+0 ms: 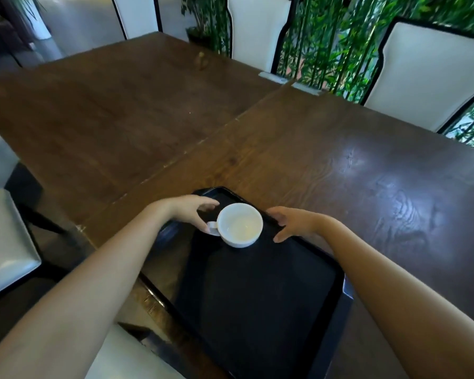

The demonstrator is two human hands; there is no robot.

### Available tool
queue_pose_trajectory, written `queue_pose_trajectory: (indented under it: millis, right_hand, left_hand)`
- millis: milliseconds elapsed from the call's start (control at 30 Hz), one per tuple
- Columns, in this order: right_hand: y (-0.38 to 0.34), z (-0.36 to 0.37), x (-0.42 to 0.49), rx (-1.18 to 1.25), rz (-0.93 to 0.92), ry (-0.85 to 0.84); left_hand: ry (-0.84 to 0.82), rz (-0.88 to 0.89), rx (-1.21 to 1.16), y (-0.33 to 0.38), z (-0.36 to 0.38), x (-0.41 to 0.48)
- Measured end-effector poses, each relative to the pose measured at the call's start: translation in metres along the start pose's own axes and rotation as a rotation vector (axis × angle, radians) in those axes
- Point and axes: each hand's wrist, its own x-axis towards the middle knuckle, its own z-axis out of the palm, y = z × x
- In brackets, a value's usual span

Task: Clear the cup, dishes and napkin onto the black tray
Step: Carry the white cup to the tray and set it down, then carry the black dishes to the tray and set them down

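Observation:
A white cup (240, 225) stands upright at the far end of the black tray (257, 296), which lies on the near edge of the dark wooden table (340, 173). My left hand (188, 212) sits at the cup's left side with a fingertip on its handle and the other fingers spread. On the cup's right, my right hand (292, 221) rests on the tray's far right rim with fingers curled over it. No dishes or napkin are in view.
White chairs with black frames (427, 69) stand along the far side of the table, with green bamboo plants (326, 45) behind them. A white chair seat (3, 242) is at my left. A small brown object (201, 60) stands far back on the table.

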Motion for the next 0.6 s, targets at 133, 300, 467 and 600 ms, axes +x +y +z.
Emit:
queue_pose_trajectory:
  millis: [133, 300, 467, 600]
  right_hand:
    - [0.0, -0.038, -0.042, -0.113, 0.171, -0.085]
    - [0.013, -0.077, -0.111, -0.18, 0.285, 0.011]
    - [0.045, -0.107, -0.188, -0.159, 0.384, 0.157]
    - [0.085, -0.125, -0.251, -0.153, 0.468, 0.244]
  left_hand:
    - [-0.064, -0.039, 0.089, 0.056, -0.038, -0.013]
    - [-0.103, 0.059, 0.274, 0.149, -0.045, -0.016]
    - [-0.107, 0.17, 0.43, 0.25, -0.03, -0.009]
    - [-0.096, 0.27, 0.529, 0.329, -0.008, -0.003]
